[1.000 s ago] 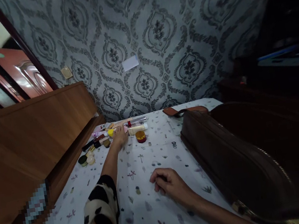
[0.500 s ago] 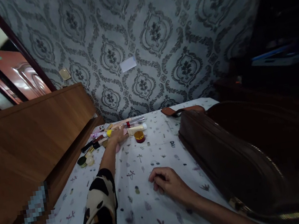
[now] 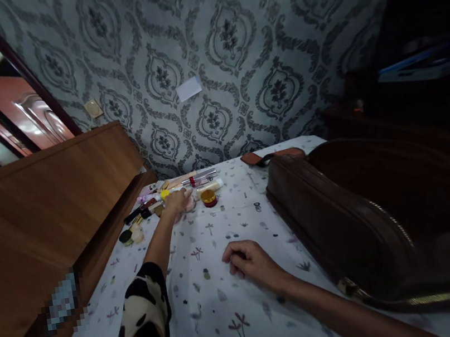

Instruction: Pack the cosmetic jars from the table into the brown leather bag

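Observation:
My left hand [image 3: 176, 202] reaches to the cosmetics at the far left of the table. Its fingers are closed around a pink item [image 3: 190, 203], mostly hidden under them. Just right of it stand a small jar with a gold lid [image 3: 208, 198] and a cream tube with a white cap [image 3: 210, 188]. Beyond lies a clear tube with a red band [image 3: 200, 178]. Left of the hand are several dark-capped tubes and bottles, with a dark round pot [image 3: 126, 238] and a pale one [image 3: 137, 235] nearer me. My right hand [image 3: 250, 263] rests on the tablecloth, loosely curled, nothing visible in it.
A large brown leather bag [image 3: 326, 221] gapes on the right, its strap [image 3: 274, 155] lying behind it. A wooden panel [image 3: 64, 198] borders the left side. The patterned tablecloth [image 3: 212, 305] ends at a papered wall [image 3: 213, 119]. A black hair tie-like loop [image 3: 257, 207] is near the bag.
My left hand has shifted slightly among the cosmetics, and more of the pink item shows beside its fingers. The right hand keeps its curled pose. The view has tilted a little.

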Demonstrator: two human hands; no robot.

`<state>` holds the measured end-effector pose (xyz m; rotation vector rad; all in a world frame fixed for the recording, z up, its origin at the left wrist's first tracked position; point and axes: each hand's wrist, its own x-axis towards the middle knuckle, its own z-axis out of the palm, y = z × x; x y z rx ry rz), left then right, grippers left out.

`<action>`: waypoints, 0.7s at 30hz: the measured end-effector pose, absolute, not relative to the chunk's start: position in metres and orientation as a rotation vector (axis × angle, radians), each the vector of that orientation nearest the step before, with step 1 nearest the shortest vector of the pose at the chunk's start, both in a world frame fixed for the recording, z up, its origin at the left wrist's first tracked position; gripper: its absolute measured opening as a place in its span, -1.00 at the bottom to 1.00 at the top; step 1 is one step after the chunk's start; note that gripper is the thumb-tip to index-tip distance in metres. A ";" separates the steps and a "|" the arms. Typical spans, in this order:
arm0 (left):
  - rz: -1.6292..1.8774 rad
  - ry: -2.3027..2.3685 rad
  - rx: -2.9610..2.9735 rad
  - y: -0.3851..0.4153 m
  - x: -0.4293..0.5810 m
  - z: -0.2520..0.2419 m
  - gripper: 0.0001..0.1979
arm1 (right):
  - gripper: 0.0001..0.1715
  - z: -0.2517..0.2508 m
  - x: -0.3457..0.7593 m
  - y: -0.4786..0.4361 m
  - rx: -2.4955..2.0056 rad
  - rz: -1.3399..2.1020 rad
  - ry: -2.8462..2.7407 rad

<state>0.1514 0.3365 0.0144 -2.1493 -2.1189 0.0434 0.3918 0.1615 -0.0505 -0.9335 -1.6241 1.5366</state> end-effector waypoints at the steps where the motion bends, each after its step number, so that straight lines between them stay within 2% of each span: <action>1: 0.048 -2.145 -2.121 0.335 0.152 0.015 -0.63 | -0.78 -0.051 0.392 0.162 -0.933 1.534 -1.623; 9: 0.009 -2.136 -2.093 0.309 0.166 0.012 -0.63 | -0.78 -0.055 0.392 0.163 -0.923 1.487 -1.669; 13: -0.024 -2.102 -2.090 0.297 0.167 0.010 -0.54 | -0.77 -0.058 0.394 0.163 -0.926 1.407 -1.692; 16: -0.037 -2.083 -2.119 0.292 0.163 0.013 -0.43 | -0.71 -0.062 0.397 0.159 -0.829 1.091 -1.860; 19: -0.035 -2.017 -2.243 0.288 0.163 0.013 -0.51 | -0.56 -0.066 0.398 0.153 -0.692 0.714 -2.157; 21: -0.044 -1.969 -2.328 0.285 0.165 0.009 -0.54 | -0.57 -0.068 0.398 0.150 -0.669 0.618 -2.307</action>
